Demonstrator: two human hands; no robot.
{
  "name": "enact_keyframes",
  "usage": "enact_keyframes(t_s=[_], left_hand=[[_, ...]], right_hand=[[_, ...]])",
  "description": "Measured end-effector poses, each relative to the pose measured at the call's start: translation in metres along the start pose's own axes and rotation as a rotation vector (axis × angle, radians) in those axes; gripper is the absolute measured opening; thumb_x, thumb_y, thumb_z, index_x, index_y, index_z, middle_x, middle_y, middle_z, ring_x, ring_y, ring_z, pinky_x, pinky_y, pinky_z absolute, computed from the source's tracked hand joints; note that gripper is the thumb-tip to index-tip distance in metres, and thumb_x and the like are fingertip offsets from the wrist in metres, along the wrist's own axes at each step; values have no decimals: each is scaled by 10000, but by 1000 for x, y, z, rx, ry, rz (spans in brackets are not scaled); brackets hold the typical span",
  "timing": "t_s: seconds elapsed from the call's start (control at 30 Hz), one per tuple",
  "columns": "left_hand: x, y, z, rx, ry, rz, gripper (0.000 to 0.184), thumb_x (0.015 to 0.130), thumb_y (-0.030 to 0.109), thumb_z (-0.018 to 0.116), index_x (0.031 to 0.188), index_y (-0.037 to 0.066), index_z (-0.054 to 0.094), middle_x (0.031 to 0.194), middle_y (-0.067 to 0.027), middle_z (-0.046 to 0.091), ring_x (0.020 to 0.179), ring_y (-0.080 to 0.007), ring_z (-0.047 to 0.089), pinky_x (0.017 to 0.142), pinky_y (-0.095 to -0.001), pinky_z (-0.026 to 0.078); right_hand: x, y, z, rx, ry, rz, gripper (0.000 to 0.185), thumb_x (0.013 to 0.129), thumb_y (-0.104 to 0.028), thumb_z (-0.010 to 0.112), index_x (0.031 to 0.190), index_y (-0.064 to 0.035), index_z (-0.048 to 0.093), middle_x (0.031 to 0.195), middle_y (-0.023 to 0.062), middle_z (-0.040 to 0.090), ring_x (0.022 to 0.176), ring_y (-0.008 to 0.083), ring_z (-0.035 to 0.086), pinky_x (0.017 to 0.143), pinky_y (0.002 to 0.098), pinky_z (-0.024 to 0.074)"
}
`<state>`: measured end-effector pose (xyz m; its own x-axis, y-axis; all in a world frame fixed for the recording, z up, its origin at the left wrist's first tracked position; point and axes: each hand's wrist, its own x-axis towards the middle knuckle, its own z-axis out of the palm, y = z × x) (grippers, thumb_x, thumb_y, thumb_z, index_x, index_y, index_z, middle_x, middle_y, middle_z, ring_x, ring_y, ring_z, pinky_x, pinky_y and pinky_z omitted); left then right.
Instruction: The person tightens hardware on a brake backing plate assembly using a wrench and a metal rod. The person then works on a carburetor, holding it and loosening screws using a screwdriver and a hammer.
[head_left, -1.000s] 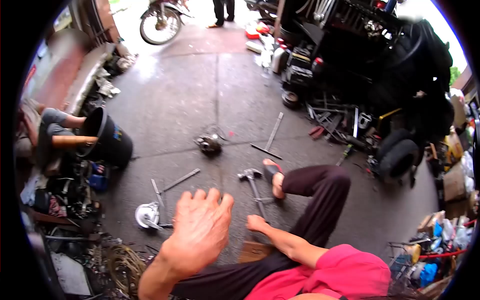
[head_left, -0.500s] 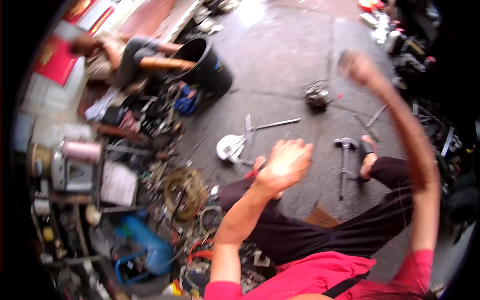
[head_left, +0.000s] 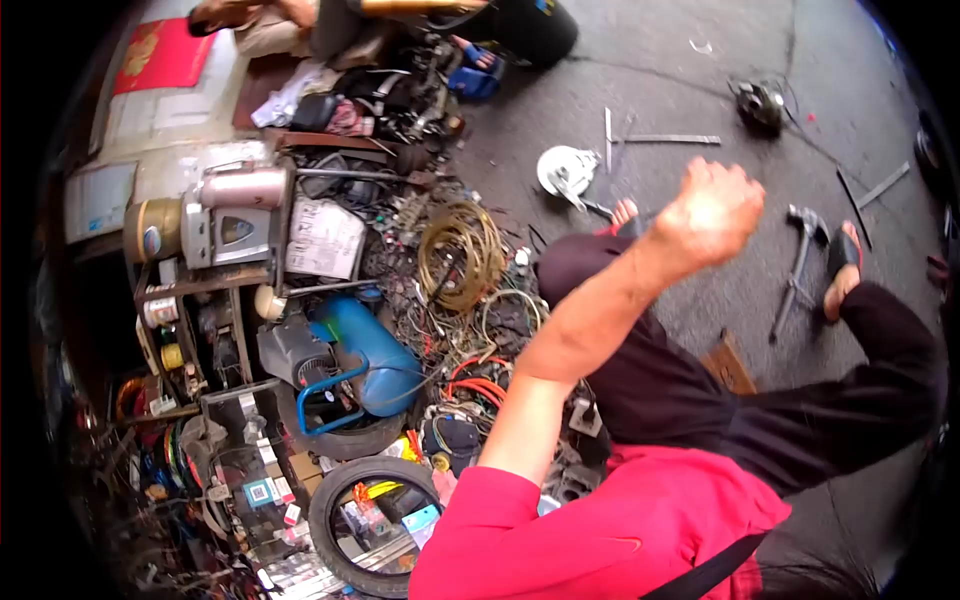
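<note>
My left hand is raised over the floor in front of my left knee, back of the hand up and fingers curled in. Its palm side is hidden, so anything inside it does not show. My right hand is out of the picture. Beyond the left hand lie a silvery round part with a lever and thin metal bars. A hammer rests on the floor near my right foot. Farther off sits a dark metal machine part with a wire.
At left are a coil of yellowish hose, a blue tank, a black tyre and a cluttered shelf. A black bucket and a seated person are at the top. A brown cardboard piece lies between my legs.
The view has swung left, so the floor things sit farther right and more clutter shows. My right hand, raised and blurred before, has left the picture. My left hand remains raised, fingers bent.
</note>
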<state>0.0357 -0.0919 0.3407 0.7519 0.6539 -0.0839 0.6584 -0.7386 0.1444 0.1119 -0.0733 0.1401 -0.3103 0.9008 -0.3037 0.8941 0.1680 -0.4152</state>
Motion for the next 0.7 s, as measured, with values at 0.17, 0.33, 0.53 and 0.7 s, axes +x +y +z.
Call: enact_keyframes(t_s=[0.17,0.33,0.53,0.7], left_hand=[[4,-2,13,-37,100,104,152,807,209,591,820,60,619,738,-135,626,759,-319,637,673,-434,499],[7,6,18,-42,232,131,126,806,175,550,855,62,578,771,-127,606,772,-304,615,708,-428,462],[12,12,24,35,419,158,156,810,124,538,946,50,526,846,-104,533,803,-261,547,729,-411,429],[9,21,14,115,536,157,247,797,123,564,1025,36,529,878,-93,547,814,-249,549,805,-393,456]], right_hand=[[6,2,27,15,-39,-3,204,755,-179,623,857,-2,616,830,203,614,686,335,597,609,411,494],[-2,8,21,-3,-49,-8,200,751,-163,629,865,0,612,852,200,611,688,323,594,611,401,492],[-27,43,9,-65,-100,-24,197,745,-143,636,874,3,608,879,196,608,689,310,590,614,387,488],[-63,109,-14,-159,-159,-39,198,740,-127,642,882,6,604,901,193,605,691,299,587,616,377,486]])
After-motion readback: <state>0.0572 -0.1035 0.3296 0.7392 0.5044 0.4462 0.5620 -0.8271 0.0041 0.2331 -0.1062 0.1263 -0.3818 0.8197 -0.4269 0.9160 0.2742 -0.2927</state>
